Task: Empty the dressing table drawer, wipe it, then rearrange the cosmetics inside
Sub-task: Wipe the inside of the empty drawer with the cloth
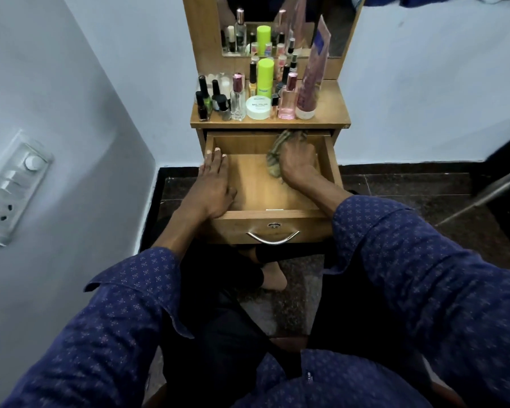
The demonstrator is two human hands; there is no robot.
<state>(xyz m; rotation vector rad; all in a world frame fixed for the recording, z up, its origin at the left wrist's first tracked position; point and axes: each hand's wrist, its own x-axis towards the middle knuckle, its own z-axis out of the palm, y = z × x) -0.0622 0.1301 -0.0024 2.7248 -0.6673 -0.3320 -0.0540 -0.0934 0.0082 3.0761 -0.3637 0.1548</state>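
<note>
The dressing table stands in a corner between pale walls, its mirror rising behind the counter, and its drawer is pulled fully out toward the person, showing a bare wooden floor inside. Two arms in dark blue patterned sleeves reach in from below. The left hand lies flat with fingers spread along the drawer's left wall, its grip wide and holding nothing. The right hand is deep in the drawer's back right part, its grip pressed down on a crumpled striped cloth that touches the drawer floor and runs up the back wall. The cosmetics crowd the counter above the drawer: a tall pink tube at the right, a lime-green can in the middle, a white round jar in front of it, perfume bottles and small nail polish bottles at the left. A curved metal handle sits on the drawer front below a small lock.
</note>
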